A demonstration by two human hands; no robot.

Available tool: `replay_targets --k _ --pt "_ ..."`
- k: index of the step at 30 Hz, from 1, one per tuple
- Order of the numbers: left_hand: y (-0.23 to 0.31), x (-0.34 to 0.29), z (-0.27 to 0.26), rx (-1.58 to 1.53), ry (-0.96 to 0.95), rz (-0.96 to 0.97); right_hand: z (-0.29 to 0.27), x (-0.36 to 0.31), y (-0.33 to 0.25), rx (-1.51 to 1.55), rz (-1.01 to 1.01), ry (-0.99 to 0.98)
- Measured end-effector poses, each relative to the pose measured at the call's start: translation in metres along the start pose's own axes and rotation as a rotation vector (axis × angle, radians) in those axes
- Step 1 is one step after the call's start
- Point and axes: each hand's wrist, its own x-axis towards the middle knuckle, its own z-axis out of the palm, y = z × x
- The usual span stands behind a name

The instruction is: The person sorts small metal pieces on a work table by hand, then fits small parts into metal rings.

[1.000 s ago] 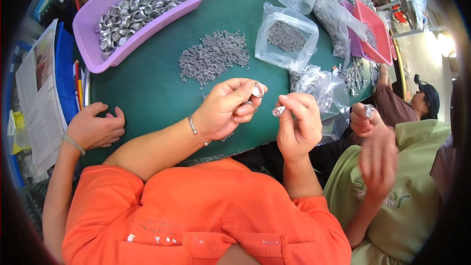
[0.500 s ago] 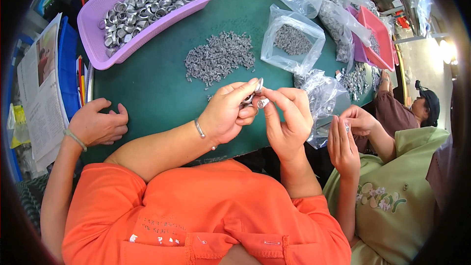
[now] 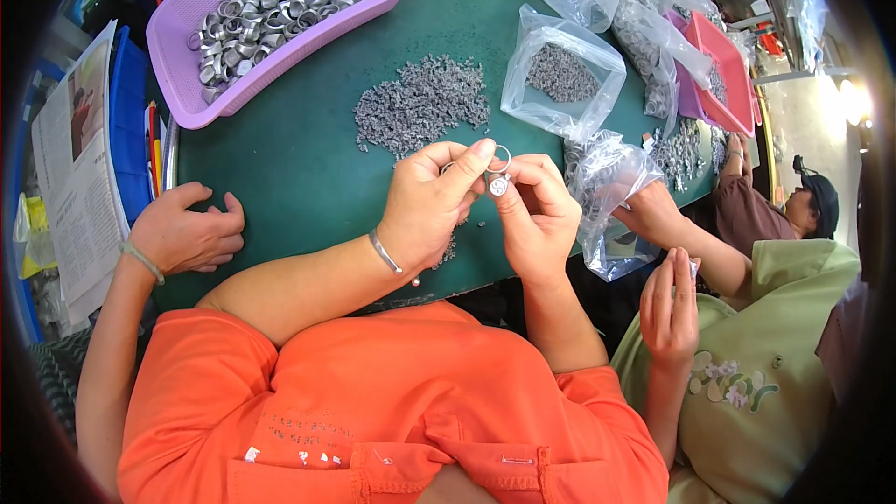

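In front of my chest, a silver-coloured metal ring (image 3: 499,186) with a round, patterned face is held between both hands. My left hand (image 3: 425,201) pinches the edge of its loop between thumb and forefinger, its other fingers curled; whether more rings lie in that palm is hidden. My right hand (image 3: 541,224) is closed with thumb and fingertips at the round face. Just beyond my hands lies a heap of small grey metal pieces (image 3: 420,103) on the green tabletop (image 3: 280,168).
A purple basket (image 3: 308,51) of metal rings stands at the far left. To the right lie an open plastic bag (image 3: 569,112) with grey pieces and another clear bag (image 3: 616,177). Co-workers' hands rest at the left (image 3: 191,229) and work at the right (image 3: 667,308).
The ring has been turned so its round face shows, and my hands have drawn closer together. The co-worker on the right has moved one hand to the clear bag.
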Motion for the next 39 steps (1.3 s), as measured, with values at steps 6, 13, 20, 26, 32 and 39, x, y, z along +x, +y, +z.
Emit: replay_targets --k 6,13,20,26,32,39 --pt "0.000 0.000 0.000 0.055 0.009 0.047 -0.001 -0.004 0.001 0.239 0.153 -0.015" --pt "0.005 0.006 -0.007 -0.154 0.078 -0.026 -0.004 -0.003 -0.004 0.358 0.434 0.080" --pt "0.011 0.007 -0.004 0.052 -0.117 -0.231 -0.006 0.001 -0.001 0.136 0.139 0.173" --pt "0.009 0.005 -0.004 0.024 -0.204 -0.174 -0.012 0.005 -0.005 -0.337 -0.382 0.084" --pt "0.011 0.003 -0.003 0.148 -0.223 0.043 -0.070 -0.004 -0.008 -0.362 -0.230 0.586" --pt "0.007 0.003 -0.007 0.296 -0.235 0.257 -0.124 -0.017 0.018 -1.134 0.209 0.139"
